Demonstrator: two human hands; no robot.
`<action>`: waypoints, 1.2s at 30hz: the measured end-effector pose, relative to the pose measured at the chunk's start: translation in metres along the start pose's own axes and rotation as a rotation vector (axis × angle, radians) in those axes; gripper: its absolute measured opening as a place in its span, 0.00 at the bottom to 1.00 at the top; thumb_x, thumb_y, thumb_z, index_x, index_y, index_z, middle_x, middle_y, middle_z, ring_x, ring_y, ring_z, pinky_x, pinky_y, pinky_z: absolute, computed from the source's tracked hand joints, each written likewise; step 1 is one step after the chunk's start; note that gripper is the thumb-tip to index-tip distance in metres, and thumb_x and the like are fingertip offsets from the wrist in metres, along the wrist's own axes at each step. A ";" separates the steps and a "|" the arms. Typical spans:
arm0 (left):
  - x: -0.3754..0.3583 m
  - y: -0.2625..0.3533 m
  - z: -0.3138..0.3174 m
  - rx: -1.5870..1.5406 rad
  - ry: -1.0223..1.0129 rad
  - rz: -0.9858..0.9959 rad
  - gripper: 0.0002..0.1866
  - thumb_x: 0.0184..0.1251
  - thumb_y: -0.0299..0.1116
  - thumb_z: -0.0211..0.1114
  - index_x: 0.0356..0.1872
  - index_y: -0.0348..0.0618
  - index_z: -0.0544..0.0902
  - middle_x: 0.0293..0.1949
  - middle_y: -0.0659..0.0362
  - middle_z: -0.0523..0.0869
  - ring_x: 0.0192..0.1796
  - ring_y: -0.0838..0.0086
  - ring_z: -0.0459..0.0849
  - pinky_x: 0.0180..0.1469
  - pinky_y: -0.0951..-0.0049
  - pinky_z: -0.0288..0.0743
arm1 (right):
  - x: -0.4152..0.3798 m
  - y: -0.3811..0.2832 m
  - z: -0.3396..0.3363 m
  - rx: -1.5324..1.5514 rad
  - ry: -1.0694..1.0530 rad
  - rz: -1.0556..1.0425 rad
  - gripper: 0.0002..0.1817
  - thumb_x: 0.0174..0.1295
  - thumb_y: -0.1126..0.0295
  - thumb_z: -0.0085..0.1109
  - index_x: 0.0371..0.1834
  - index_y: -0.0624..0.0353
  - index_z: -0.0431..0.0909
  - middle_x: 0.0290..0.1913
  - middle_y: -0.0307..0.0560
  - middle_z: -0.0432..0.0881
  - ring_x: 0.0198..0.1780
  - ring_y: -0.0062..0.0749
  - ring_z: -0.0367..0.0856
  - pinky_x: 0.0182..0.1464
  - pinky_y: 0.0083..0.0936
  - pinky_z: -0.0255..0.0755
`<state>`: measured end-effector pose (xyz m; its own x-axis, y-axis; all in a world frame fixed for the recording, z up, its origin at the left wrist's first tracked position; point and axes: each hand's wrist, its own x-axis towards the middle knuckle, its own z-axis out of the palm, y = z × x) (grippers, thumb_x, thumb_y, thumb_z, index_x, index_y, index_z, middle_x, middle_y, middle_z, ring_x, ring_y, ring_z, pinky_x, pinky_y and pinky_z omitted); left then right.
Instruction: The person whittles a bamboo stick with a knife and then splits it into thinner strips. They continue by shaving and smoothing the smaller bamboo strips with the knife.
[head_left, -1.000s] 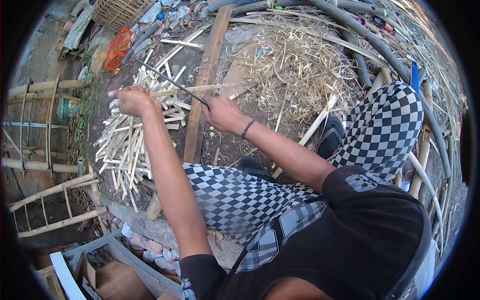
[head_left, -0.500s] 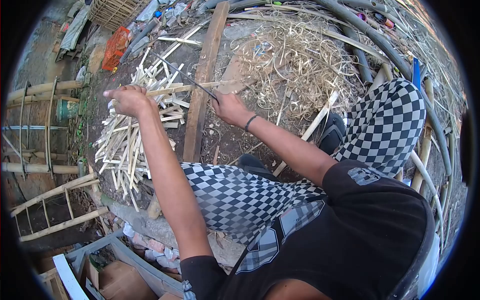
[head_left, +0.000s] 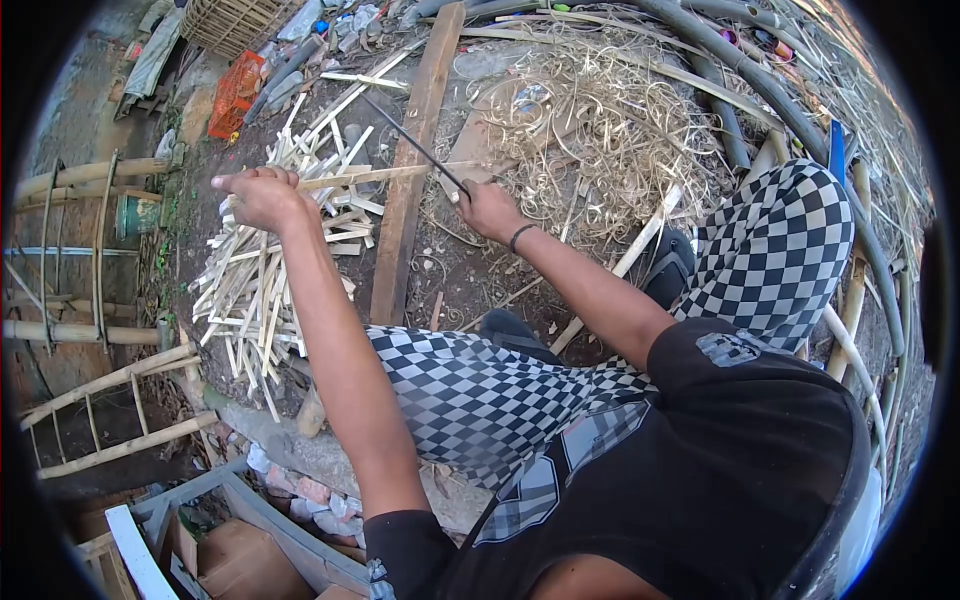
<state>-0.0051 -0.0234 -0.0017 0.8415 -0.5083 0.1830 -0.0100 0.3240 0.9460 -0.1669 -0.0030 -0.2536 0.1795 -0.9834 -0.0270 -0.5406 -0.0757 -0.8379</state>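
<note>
My left hand [head_left: 268, 200] is closed around one end of a thin, pale bamboo strip [head_left: 375, 176], which stretches to the right across a wooden plank [head_left: 412, 120]. In my right hand [head_left: 490, 212] is the handle of a long, narrow knife [head_left: 415, 143]. Its dark blade points up and to the left, crossing over the strip near the strip's right end. Beneath and around my left hand lies a heap of cut bamboo sticks [head_left: 262, 290]. Curly bamboo shavings [head_left: 620, 130] are piled beyond my right hand.
An orange plastic crate [head_left: 236, 95] and a woven basket [head_left: 225, 25] stand at the upper left. Long bamboo poles [head_left: 745, 62] lie along the upper right. A bamboo ladder [head_left: 120, 450] is at lower left. My sandalled foot [head_left: 670, 265] rests near the shavings.
My right hand and the knife have moved right along the strip, away from my left hand. My left hand has barely moved, still holding the strip.
</note>
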 end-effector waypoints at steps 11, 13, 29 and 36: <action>0.001 -0.002 -0.012 -0.404 -0.454 -0.056 0.34 0.72 0.72 0.38 0.27 0.48 0.63 0.23 0.64 0.63 0.23 0.76 0.59 0.30 0.72 0.58 | 0.002 0.078 -0.008 -0.028 -0.232 0.450 0.22 0.62 0.60 0.54 0.46 0.70 0.83 0.48 0.69 0.83 0.52 0.57 0.83 0.56 0.42 0.77; 0.000 -0.011 -0.009 -0.411 -0.472 0.004 0.34 0.71 0.72 0.40 0.27 0.48 0.64 0.23 0.64 0.64 0.23 0.75 0.60 0.32 0.72 0.60 | -0.007 0.083 -0.002 0.019 -0.193 0.434 0.23 0.61 0.58 0.54 0.42 0.72 0.83 0.43 0.70 0.84 0.48 0.59 0.84 0.53 0.43 0.78; -0.014 -0.008 -0.002 -0.201 -0.561 0.049 0.23 0.71 0.49 0.37 0.15 0.53 0.53 0.10 0.66 0.50 0.15 0.78 0.42 0.20 0.71 0.41 | -0.042 -0.113 -0.062 0.159 0.023 -0.223 0.17 0.66 0.64 0.49 0.39 0.71 0.79 0.29 0.70 0.82 0.36 0.69 0.83 0.45 0.54 0.77; -0.012 -0.009 -0.004 -0.215 -0.592 0.000 0.24 0.72 0.50 0.36 0.15 0.53 0.52 0.11 0.66 0.50 0.15 0.77 0.42 0.20 0.71 0.42 | -0.004 -0.024 -0.026 0.002 -0.057 0.079 0.19 0.64 0.64 0.50 0.34 0.72 0.83 0.33 0.74 0.82 0.41 0.68 0.83 0.48 0.51 0.79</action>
<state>-0.0130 -0.0169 -0.0133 0.3994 -0.8437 0.3587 0.1503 0.4462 0.8822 -0.1757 -0.0017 -0.2195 0.1828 -0.9753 -0.1244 -0.5533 0.0025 -0.8330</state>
